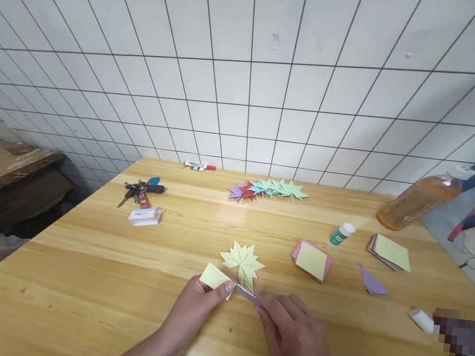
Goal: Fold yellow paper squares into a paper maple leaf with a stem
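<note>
My left hand is closed on a pale yellow sheet of paper, its thumb pressed on the sheet's right end. My right hand holds a thin grey blade; its handle is hidden in the fingers. The blade's tip meets the paper's edge beside my left thumb. Just beyond both hands, a folded pale yellow paper maple leaf lies flat, its lower end close to the blade.
Finished paper leaves overlap near the wall. On the right are square paper stacks, a glue stick, a purple paper triangle and a bottle. Keys, a small white box and a marker lie left.
</note>
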Demonstrator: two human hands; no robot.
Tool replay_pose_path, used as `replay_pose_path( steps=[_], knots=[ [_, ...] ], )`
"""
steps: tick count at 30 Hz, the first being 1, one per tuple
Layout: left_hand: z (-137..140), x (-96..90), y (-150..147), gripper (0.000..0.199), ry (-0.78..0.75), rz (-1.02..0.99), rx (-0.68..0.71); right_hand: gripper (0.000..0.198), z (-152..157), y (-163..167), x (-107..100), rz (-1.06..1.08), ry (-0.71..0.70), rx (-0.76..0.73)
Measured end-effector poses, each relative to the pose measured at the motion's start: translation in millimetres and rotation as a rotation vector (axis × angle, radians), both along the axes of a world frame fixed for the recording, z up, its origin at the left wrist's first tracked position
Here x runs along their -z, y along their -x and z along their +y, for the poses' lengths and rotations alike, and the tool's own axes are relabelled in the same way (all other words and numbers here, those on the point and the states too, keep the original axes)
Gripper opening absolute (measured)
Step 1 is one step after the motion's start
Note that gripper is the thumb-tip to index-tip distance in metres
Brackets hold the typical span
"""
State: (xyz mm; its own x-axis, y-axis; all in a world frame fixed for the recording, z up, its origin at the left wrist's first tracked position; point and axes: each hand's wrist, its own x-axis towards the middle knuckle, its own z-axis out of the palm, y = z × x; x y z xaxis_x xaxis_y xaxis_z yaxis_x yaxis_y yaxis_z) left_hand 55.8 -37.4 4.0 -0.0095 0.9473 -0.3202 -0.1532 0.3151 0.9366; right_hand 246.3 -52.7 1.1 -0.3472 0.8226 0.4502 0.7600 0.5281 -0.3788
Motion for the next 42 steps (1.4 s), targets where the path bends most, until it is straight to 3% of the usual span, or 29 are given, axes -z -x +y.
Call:
replay_pose_path(
  steps=[31,42],
  knots=[
    [0.0,-9.3,-0.8,0.023,0.006,0.007,0.02,0.023,2.6,-8.0,-7.9,0.039,-0.021,-0.026],
    [-1.9,-3.5,1.1,0.019,0.0,0.006,0.116,0.023,0.7,-4.2,-5.3,0.027,0.002,-0.039]
  ],
)
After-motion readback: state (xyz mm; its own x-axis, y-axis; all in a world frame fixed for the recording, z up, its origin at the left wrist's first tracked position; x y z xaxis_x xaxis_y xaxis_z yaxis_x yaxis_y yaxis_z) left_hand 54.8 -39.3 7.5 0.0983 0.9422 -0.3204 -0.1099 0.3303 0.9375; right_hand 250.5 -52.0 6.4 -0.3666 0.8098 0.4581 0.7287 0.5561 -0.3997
